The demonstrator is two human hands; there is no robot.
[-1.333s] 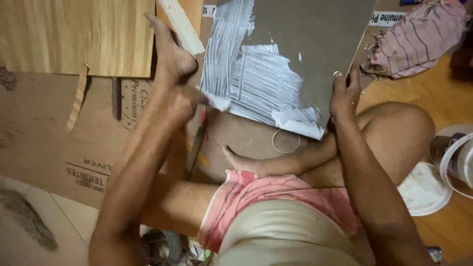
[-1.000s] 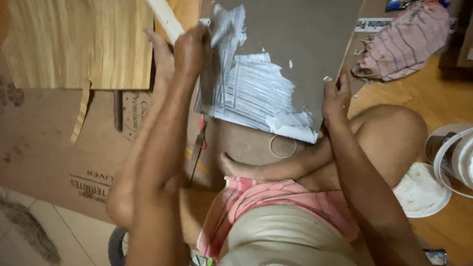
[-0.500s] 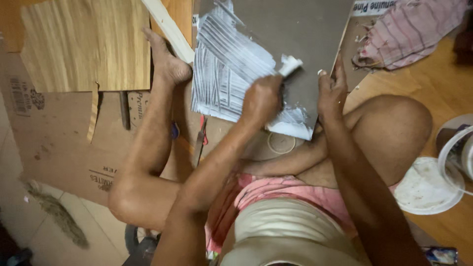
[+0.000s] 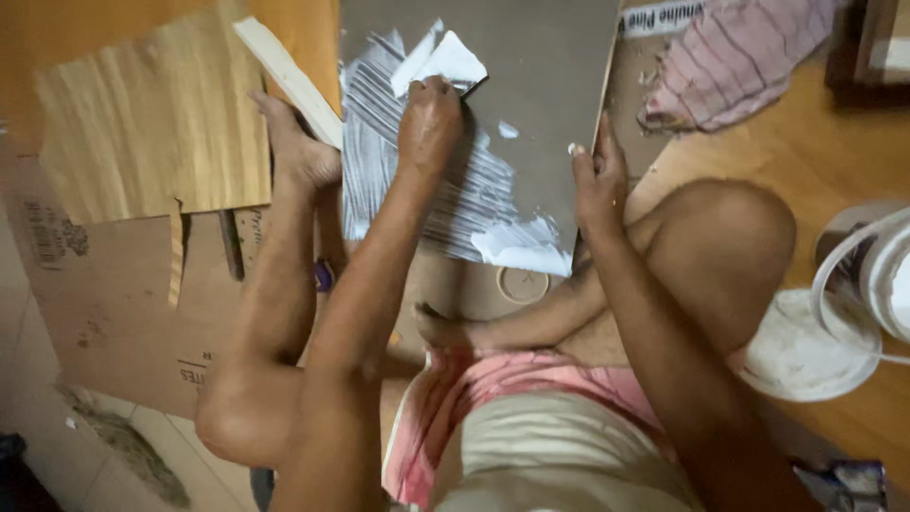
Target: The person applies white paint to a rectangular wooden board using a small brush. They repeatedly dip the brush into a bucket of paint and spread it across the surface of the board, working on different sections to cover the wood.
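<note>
A grey board [image 4: 540, 76] lies in front of me, streaked with white paste [image 4: 517, 248] in combed lines on its left half. My left hand [image 4: 428, 118] is closed on a paste-covered spreader [image 4: 445, 62], pressed onto the upper left of the board. My right hand [image 4: 597, 175] grips the board's right edge, fingers wrapped over it. My bare left foot [image 4: 294, 147] rests beside the board's left edge, and my right foot lies below the board.
A sheet of wood veneer [image 4: 156, 133] and a pale wooden strip [image 4: 289, 81] lie left on flattened cardboard [image 4: 104, 303]. A striped cloth [image 4: 739, 57] is at top right. A white bucket [image 4: 867, 275] and its paste-smeared lid [image 4: 806, 346] stand right on the wooden floor.
My left hand swept the spreader across the board from its left edge to the middle right, then up to the upper left, leaving more combed paste. My right hand stayed on the edge.
</note>
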